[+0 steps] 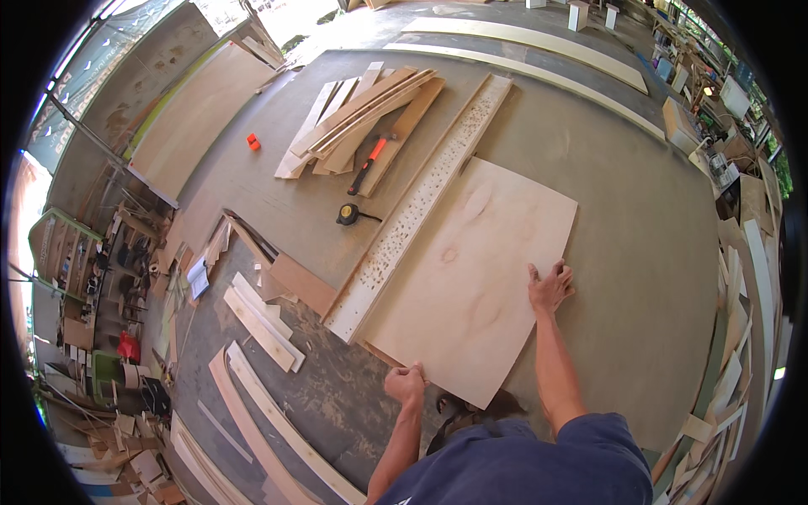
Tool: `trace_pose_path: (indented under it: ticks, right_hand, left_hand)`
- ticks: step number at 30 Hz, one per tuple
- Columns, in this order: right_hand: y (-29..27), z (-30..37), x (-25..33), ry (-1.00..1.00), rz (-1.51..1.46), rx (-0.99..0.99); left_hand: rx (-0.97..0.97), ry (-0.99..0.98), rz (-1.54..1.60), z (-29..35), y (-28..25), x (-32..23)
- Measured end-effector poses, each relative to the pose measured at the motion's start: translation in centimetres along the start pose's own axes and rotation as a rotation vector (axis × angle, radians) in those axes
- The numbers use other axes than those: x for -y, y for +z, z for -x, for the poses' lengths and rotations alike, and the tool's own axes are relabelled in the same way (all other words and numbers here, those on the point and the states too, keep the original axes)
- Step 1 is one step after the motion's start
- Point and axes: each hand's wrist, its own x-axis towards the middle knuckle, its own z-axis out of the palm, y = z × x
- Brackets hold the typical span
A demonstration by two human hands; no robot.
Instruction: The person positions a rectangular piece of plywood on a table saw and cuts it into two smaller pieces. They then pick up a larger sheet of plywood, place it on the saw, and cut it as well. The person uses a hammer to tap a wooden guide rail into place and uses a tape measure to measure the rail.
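Observation:
A pale square plywood panel point(480, 269) lies tilted in front of me, against a long narrow board strip point(429, 189) with many dark specks on its face. My left hand point(406, 383) is closed at the panel's near left corner, fingers curled at the edge. On the right edge, my right hand point(551, 288) grips the panel, its thumb toward the top face; the fingers' undersides are hidden. Left of the strip are a black and yellow tape measure point(348, 214) and a hammer point(370, 164) with a red and black handle.
Several loose planks point(353, 122) are piled beyond the hammer. A small orange object point(253, 142) lies farther left. Narrow offcuts point(265, 324) and long curved strips point(278, 429) lie at near left. Long boards point(530, 42) stretch across the far side, and scrap wood point(728, 379) lines the right.

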Motion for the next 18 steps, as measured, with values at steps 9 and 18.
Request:
trace_pose_path:
  ticks: [9, 18]
  right_hand:
    - [0.9, -3.7, 0.2, 0.008, -0.013, -0.018]
    - [1.6, -6.4, -0.1, 0.006, -0.019, -0.039]
  left_hand:
    - [0.057, 0.036, -0.175, -0.3, 2.7, -2.9]
    - [0.163, -0.049, -0.111, -0.8, 4.8, -5.1]
